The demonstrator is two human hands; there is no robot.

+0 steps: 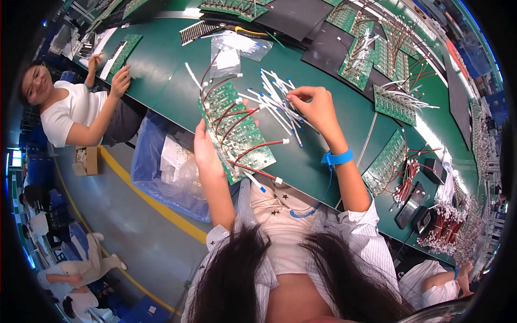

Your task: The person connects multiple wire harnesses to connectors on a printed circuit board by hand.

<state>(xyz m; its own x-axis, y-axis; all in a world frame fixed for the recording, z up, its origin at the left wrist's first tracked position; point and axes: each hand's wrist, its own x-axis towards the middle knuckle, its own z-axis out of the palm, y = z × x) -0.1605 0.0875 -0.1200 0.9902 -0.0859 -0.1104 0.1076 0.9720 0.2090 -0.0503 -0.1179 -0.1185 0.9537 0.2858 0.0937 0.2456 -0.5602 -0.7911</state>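
My left hand (209, 153) grips a green circuit board (237, 129) by its left edge, holding it tilted above the front of the table. Red-brown wires with white connectors hang off the board, and a white flat ribbon cable with a blue tip (255, 183) sticks out at its lower end. Over a loose pile of white ribbon cables (274, 105) with blue ends, my right hand (312, 105) has its thumb and forefinger pinched together. Whatever lies between those fingertips is too small to make out. A blue wrist strap (337, 157) with a cord circles my right wrist.
Wired boards (396, 102) lie on black sheets at the right. Beyond the pile are plastic bags (237, 51) and pliers (250, 32). Bundled red wires (444, 223) sit at the far right. A blue-lined bin (161, 177) stands below left. Across at left, a person (81, 107) handles another board.
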